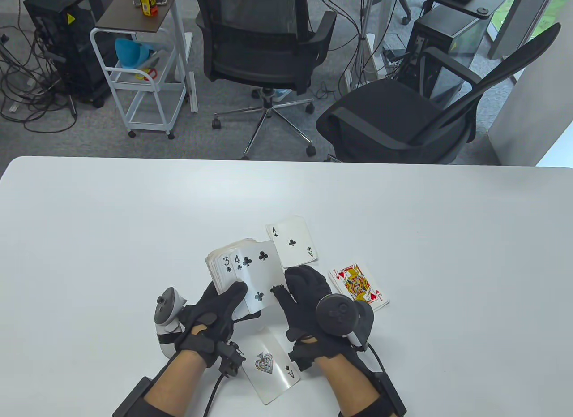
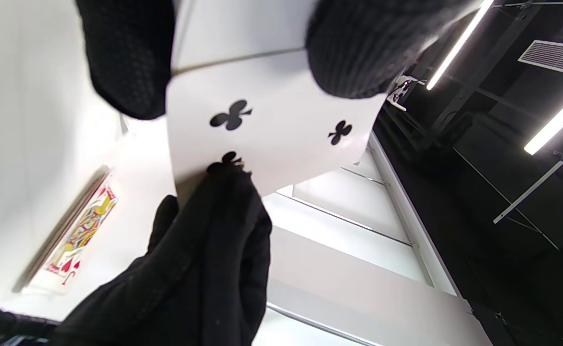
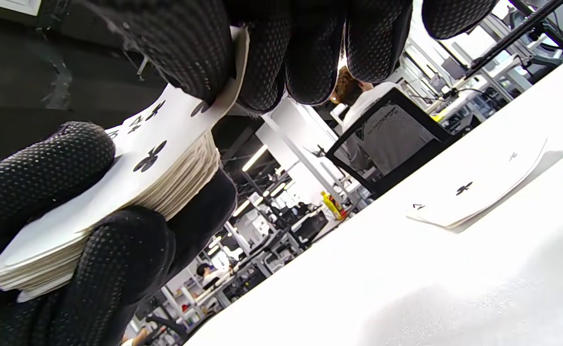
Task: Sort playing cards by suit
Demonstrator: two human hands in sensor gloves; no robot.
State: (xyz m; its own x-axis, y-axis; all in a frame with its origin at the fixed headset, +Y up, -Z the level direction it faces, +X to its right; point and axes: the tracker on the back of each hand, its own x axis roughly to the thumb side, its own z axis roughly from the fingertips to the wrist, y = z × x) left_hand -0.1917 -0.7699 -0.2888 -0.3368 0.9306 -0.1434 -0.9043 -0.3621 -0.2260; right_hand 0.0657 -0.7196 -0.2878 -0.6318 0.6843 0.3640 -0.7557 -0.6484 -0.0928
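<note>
Left hand (image 1: 210,311) holds the deck (image 1: 233,267) above the worktop (image 1: 89,220); right hand (image 1: 309,296) pinches its four of clubs (image 1: 257,278). Slide it free, then lay it on the far ace of clubs (image 1: 292,242).

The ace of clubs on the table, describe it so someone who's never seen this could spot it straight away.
On the white table, look just beyond the deck held in the gloved hands. The ace of clubs lies face up there, alone. The jack of hearts shows a coloured figure; the ace of spades lies near the wrists.
</note>
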